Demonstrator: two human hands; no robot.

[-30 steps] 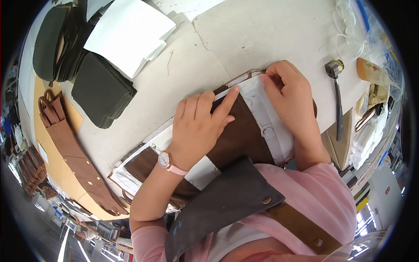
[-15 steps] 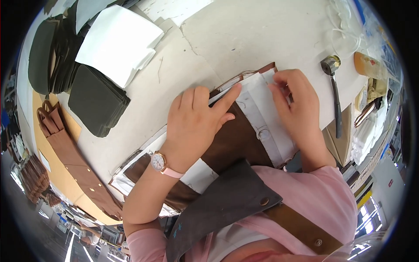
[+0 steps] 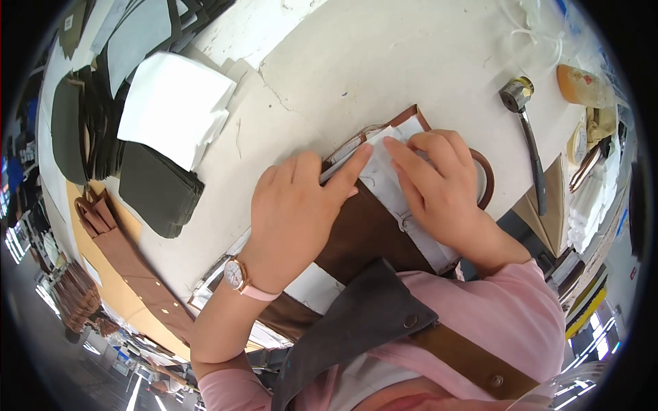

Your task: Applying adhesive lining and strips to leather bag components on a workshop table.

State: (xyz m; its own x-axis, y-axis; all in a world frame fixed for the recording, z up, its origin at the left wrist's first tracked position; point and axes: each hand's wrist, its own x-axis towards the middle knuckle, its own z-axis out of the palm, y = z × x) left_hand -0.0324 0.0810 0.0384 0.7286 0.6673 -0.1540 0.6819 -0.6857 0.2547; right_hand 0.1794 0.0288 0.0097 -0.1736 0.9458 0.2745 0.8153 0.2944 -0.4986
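Note:
An unfinished brown bag [image 3: 373, 229] lies slanted in front of me, with white lining strips and a brown edge along its top. My left hand [image 3: 295, 205] rests on its upper middle, fingers spread. Its index fingertip presses a white flap [image 3: 339, 171] near the top edge. Just right of it, my right hand [image 3: 439, 181] lies over a white lining panel [image 3: 377, 171], its index finger stretched toward the same flap. The remaining right fingers are loosely bent, and I see nothing held in them. A curved brown handle [image 3: 488, 179] shows beyond my right knuckles.
Stacks of dark panels [image 3: 159, 188] and white sheets [image 3: 175, 106] stand at the upper left. Brown straps [image 3: 137, 264] lie at the left. A hammer [image 3: 524, 130] and an orange bottle [image 3: 582, 85] are on the right. The pale tabletop [image 3: 384, 61] stretches beyond the bag.
My right hand has moved left across the white lining, closer to my left index finger, and its index has straightened. The brown handle has come into sight. My view has shifted slightly.

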